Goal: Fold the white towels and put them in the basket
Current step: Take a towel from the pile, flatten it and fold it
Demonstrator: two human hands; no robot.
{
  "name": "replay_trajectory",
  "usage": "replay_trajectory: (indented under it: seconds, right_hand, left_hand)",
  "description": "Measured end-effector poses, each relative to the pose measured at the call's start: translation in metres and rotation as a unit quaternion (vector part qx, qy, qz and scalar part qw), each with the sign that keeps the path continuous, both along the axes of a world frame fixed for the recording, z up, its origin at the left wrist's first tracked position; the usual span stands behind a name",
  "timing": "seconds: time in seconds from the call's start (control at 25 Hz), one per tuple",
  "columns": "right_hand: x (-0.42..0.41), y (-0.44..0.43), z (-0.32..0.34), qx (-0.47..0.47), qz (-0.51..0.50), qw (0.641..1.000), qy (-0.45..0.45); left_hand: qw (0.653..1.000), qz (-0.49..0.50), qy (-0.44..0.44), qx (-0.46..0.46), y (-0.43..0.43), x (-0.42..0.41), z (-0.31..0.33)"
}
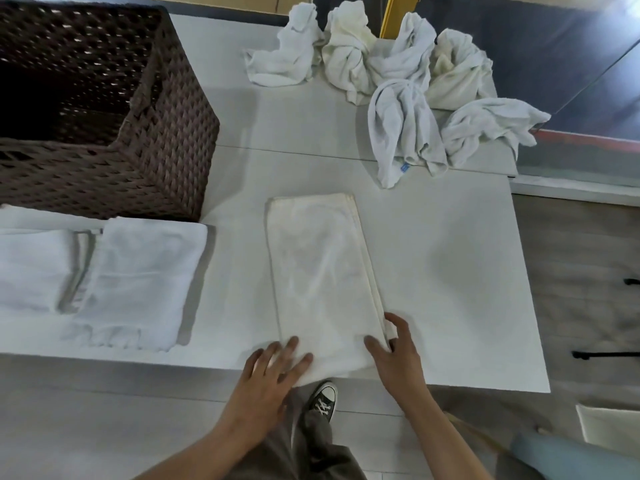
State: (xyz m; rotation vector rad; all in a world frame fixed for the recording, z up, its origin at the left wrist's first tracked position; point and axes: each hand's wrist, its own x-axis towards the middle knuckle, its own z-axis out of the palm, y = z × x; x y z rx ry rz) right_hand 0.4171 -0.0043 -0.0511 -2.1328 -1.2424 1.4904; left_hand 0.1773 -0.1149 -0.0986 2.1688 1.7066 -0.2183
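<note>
Two hands rest on the bottom end of the long towel (322, 271) in the lower centre: left hand (277, 367) flat, fingers spread; right hand (398, 355) at its right edge, fingers apart. Its length runs up-frame from both, basket (173, 133) upper left.

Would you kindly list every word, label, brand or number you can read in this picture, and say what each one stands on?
No text here can be read.
The blue tag on a crumpled towel: too small to read.
The shoe: no legible brand or mark.
The basket and the table: no writing visible.
</note>
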Motion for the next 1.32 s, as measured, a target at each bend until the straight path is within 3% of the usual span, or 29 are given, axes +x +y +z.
replay_trajectory:
  seconds: [0.24, 0.4, 0.56, 0.64, 0.76, 0.88, 1.04, 1.2, 1.32]
  right_hand:
    - [0.005, -0.026, 0.009, 0.034, 0.040, 0.997, 0.048]
    - [0.012, -0.034, 0.017, 0.049, 0.054, 0.995, 0.074]
    - [0.020, -0.031, 0.031, 0.025, 0.057, 0.994, 0.086]
    - [0.028, -0.024, 0.039, 0.005, 0.037, 0.987, 0.157]
    - [0.034, -0.006, 0.060, -0.035, 0.055, 0.947, 0.315]
    - [0.022, 0.026, 0.079, 0.052, 0.153, 0.968, 0.190]
    - [-0.012, 0.086, 0.078, 0.196, 0.099, 0.975, 0.047]
    - [-0.043, 0.133, 0.052, 0.166, 0.086, 0.982, 0.006]
    - [-0.055, 0.155, 0.027, 0.139, 0.062, 0.988, -0.028]
  left_hand:
    - [0.999, 0.012, 0.021, 0.022, -0.002, 0.003, -0.004]
    - [0.997, 0.038, -0.056, 0.036, -0.005, -0.004, 0.005]
    - [0.977, 0.146, -0.153, 0.025, -0.009, -0.005, 0.031]
    - [0.954, 0.200, -0.221, 0.014, -0.006, -0.007, 0.050]
    - [0.907, 0.284, -0.310, 0.022, 0.010, -0.016, 0.085]
    - [0.877, 0.321, -0.357, 0.028, 0.042, -0.026, 0.115]
    - [0.859, 0.344, -0.378, 0.039, 0.107, -0.040, 0.126]
    - [0.837, 0.392, -0.380, 0.046, 0.175, -0.061, 0.098]
    - [0.858, 0.402, -0.318, 0.028, 0.212, -0.070, 0.069]
